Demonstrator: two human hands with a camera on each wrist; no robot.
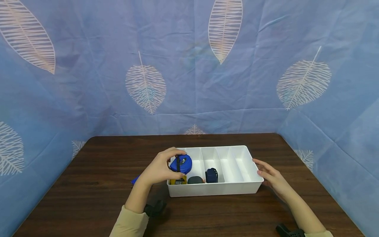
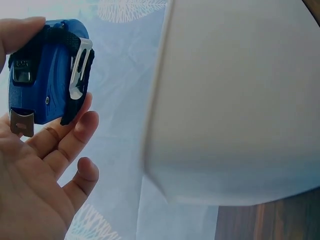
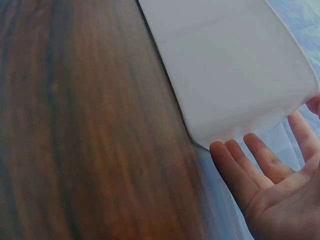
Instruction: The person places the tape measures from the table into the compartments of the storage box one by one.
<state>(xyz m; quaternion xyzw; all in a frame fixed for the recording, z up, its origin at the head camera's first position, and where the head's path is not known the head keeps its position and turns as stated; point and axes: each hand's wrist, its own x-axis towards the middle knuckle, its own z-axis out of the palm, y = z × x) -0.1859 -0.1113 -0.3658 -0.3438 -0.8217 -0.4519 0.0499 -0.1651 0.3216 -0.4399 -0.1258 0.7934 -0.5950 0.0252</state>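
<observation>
My left hand (image 1: 162, 166) holds a blue tape measure (image 1: 181, 164) between thumb and fingers, over the left end of a white divided box (image 1: 216, 189). In the left wrist view the tape measure (image 2: 47, 75) shows its metal belt clip, black strap and metal end hook. Below it in the leftmost compartment lies a yellow tape measure (image 1: 178, 180), partly covered. A dark green rounded object (image 1: 195, 180) sits one compartment over, then a navy tape measure (image 1: 211, 175). My right hand (image 1: 270, 176) rests its loosely extended fingers against the box's right end wall (image 3: 245, 75).
The box stands on a dark wooden table (image 1: 103, 191). A small blue piece (image 1: 135, 179) shows on the table, partly hidden behind my left forearm. A blue leaf-print cloth (image 1: 183, 82) hangs behind and along both sides.
</observation>
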